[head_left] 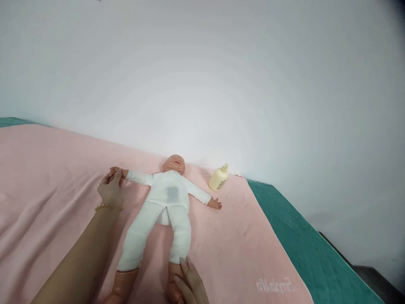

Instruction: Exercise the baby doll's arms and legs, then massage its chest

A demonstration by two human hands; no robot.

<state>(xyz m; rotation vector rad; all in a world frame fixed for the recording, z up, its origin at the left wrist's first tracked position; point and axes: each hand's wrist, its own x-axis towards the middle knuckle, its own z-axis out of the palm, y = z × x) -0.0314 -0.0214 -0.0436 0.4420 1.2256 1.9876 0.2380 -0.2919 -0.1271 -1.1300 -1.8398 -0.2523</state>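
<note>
A doll (164,202) lies on its back on a towel (57,185), head far and feet near. The left hand (110,188) rests at the doll's arm on the left; the right hand (190,283) touches its near foot. A bottle (219,178) lies on the towel to the far right of the doll, and a mattress (303,249) extends right of the towel.

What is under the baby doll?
The doll lies on a pink blanket, with green bedding showing beyond the blanket's edge. Anything directly beneath the doll's body is hidden.

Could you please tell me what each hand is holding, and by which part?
Left hand holds the doll by its hand; right hand grips its foot.
</note>
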